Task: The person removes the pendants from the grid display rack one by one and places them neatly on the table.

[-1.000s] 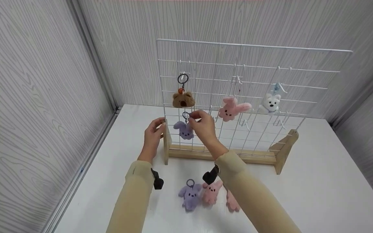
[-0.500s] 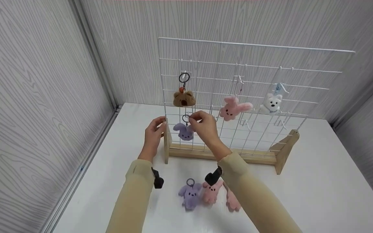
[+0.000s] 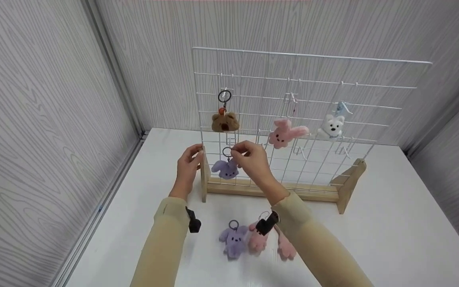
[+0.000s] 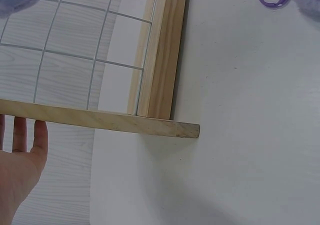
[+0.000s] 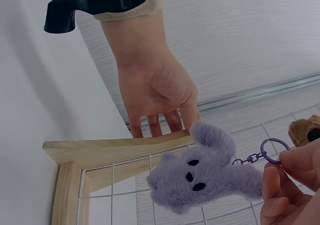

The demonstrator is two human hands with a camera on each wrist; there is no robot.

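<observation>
My right hand [image 3: 254, 161] pinches the key ring [image 5: 265, 147] of a purple plush keychain [image 3: 227, 170] between thumb and forefinger. The plush, long-eared with a small stitched face, hangs from its short chain in front of the white wire grid [image 3: 313, 52], below a wire hook [image 3: 230, 141]. In the right wrist view its body [image 5: 187, 177] lies across the grid. My left hand [image 3: 187, 171] is at the left wooden upright [image 3: 204, 179] of the stand; in the left wrist view its fingertips [image 4: 41, 130] rest against the upright's outer side.
A brown bear keychain [image 3: 225, 122], a pink bunny [image 3: 281, 137] and a white dog [image 3: 332, 127] hang on the grid. A second purple plush [image 3: 235, 242] and two pink ones [image 3: 258, 244] lie on the white table near my forearms. Bare hooks [image 3: 301, 152] stick out lower right.
My right hand has lowered the purple plush keychain a little, and its ring now sits below the wire hook. The left hand stays at the upright.
</observation>
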